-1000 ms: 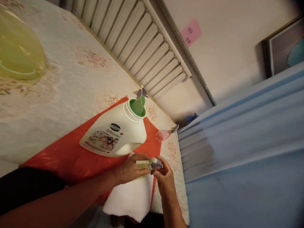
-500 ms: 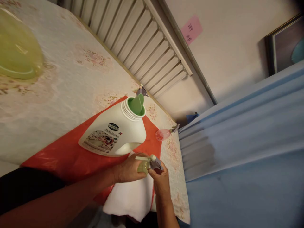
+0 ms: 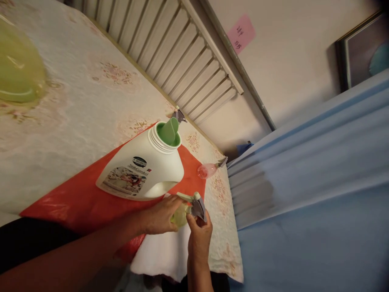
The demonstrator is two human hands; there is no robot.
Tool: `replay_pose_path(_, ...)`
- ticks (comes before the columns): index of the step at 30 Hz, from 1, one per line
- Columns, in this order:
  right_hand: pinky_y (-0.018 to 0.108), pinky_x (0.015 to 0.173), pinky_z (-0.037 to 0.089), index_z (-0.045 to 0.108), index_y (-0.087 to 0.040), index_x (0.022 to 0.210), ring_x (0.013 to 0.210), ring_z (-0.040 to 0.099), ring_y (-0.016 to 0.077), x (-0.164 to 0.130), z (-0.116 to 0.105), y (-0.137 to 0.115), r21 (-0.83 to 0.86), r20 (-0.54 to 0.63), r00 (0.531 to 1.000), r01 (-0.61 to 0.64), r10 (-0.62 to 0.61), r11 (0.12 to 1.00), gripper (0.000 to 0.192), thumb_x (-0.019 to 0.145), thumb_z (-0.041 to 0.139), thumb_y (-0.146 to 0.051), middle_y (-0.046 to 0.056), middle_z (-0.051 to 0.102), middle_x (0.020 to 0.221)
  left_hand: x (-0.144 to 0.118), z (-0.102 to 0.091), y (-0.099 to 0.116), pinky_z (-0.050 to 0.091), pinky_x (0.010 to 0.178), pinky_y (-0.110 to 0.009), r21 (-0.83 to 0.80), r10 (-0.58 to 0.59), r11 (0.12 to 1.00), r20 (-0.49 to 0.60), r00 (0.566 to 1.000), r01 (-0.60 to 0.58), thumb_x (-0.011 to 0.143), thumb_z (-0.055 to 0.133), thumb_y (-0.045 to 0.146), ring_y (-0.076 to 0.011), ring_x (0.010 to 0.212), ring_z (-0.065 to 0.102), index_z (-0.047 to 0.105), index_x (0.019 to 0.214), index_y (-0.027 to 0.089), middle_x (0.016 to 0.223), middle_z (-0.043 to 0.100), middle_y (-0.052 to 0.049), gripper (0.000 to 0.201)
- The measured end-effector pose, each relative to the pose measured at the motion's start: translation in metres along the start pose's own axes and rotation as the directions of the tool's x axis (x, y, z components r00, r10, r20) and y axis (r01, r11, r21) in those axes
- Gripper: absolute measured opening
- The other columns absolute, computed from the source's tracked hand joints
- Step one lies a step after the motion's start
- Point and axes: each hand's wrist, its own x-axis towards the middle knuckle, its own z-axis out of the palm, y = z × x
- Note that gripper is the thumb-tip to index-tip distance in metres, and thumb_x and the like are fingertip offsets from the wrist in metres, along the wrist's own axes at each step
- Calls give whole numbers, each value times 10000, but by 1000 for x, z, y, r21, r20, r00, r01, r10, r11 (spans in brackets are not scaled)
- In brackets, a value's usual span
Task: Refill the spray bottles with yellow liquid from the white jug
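Note:
Between my two hands is a small yellow-green spray bottle (image 3: 180, 215) with a grey trigger head. My left hand (image 3: 162, 215) is wrapped round its body. With thumb and fingers, my right hand (image 3: 199, 231) grips the trigger head (image 3: 198, 207). Just beyond my left hand stands a large white jug (image 3: 142, 166) with a printed label, its cap off and a green spout in its mouth. A red plastic sheet (image 3: 75, 186) lies beneath the jug, and a white cloth (image 3: 164, 251) is spread under my hands.
Farther right is a pink spray bottle (image 3: 207, 170); another grey spray head (image 3: 179, 115) shows behind the jug. A translucent yellow basin (image 3: 21, 65) sits at the far left on the flowered tablecloth (image 3: 79, 105). A radiator (image 3: 170, 48) and a blue curtain (image 3: 313, 170) border the table.
The spray head has turned slightly in my right hand, its nozzle now tilting differently. My right wrist has shifted a little left. The whole view has drifted slightly.

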Motion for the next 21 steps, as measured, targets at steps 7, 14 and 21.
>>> replay_pose_path(7,320,720,519,652,-191,1035,760,622,206,-11,12,-6,-62,-158,987,-49,39,997,337,764,715,-382,53,691,858,-2,4,1,404,1033,-442,-1,-8,1000,-53,999,8,573,630,58,-301,1181,521,493,1222,241,1249,573,-71,688)
replay_pose_path(14,348,804,557,635,-165,1075,875,671,239,-14,14,4,-48,-153,985,-83,74,995,424,703,766,-323,111,721,1018,0,5,-2,394,1034,-430,-18,-14,1000,-39,999,14,590,679,86,-301,1198,517,533,1175,237,1242,587,-58,622)
replay_pose_path(21,336,831,576,623,-164,1150,933,697,233,-23,22,0,-60,23,996,-85,86,995,533,626,715,-140,71,718,1065,0,9,-12,396,1050,-412,-58,1,998,-21,1000,-2,662,681,137,-293,1224,508,443,1328,244,1321,554,-76,715)
